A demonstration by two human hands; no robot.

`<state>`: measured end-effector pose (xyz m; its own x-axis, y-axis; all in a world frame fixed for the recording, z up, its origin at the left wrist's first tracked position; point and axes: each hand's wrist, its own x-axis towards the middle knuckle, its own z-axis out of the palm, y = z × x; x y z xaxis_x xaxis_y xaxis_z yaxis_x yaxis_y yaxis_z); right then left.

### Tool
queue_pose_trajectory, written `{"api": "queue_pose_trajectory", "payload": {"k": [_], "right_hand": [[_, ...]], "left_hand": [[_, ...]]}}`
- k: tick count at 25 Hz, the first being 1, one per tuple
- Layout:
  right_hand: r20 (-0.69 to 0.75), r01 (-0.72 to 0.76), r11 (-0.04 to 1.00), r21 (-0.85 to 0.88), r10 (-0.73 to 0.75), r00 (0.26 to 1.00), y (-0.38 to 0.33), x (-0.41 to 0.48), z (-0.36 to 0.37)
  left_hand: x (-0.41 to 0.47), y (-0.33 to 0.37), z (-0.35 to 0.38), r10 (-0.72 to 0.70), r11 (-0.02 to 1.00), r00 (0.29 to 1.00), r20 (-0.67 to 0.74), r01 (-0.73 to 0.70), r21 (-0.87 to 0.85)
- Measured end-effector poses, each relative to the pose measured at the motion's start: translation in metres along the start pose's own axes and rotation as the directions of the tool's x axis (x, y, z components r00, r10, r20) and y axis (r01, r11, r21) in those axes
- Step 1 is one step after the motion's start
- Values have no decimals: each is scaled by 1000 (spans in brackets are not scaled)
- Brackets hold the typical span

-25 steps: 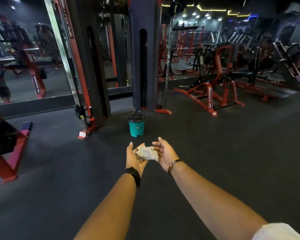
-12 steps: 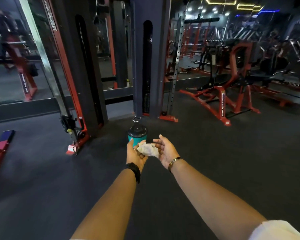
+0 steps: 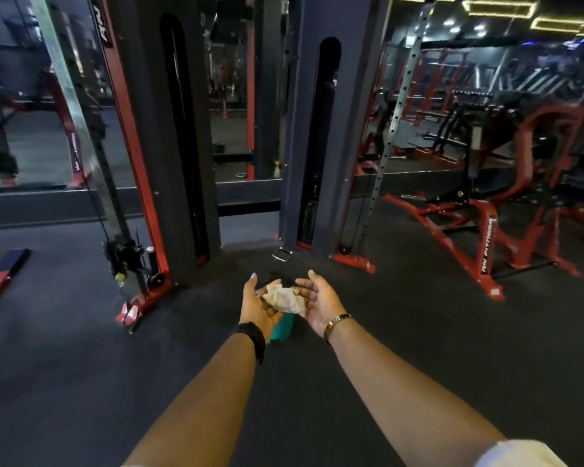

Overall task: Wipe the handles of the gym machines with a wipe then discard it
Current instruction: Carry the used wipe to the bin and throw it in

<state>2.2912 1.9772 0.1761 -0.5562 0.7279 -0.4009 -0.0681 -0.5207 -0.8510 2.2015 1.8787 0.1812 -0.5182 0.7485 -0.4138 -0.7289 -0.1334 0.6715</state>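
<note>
Wipe: the crumpled white wipe (image 3: 284, 298) sits between the two hands, held out in front of the body, directly over the bin.
Left hand: the left hand (image 3: 258, 306) is palm up with a black band on the wrist. Its grip is closed on the wipe, with curled fingers under it.
Right hand: the right hand (image 3: 319, 303) is palm up with a gold bracelet. Its curled fingertips hold the right edge of the wipe.
Bin: the teal bin (image 3: 284, 330) stands on the floor (image 3: 81, 365). The hands and the wipe cover most of it, and only the lower wall shows.
Behind the bin: a cable machine (image 3: 169, 129) with dark columns and red edges.
On the floor: a metal stirrup handle (image 3: 282, 254) lies at the foot of the right column.
Left side: a pulley block (image 3: 125, 254) hangs low on the left rail.
Right side: a red frame machine (image 3: 486, 237) stands well apart.
</note>
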Motion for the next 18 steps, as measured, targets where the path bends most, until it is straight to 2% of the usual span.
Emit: {"api": "queue_pose_trajectory", "payload": {"k": [5, 18], "right_hand": [[-36, 2, 995, -98, -5, 999, -56, 112, 17], [10, -31, 995, -97, 32, 999, -131, 369, 87]], "left_hand": [[104, 31, 39, -1, 999, 999, -33, 0, -43], [360, 141, 62, -35, 998, 999, -5, 35, -55]]}}
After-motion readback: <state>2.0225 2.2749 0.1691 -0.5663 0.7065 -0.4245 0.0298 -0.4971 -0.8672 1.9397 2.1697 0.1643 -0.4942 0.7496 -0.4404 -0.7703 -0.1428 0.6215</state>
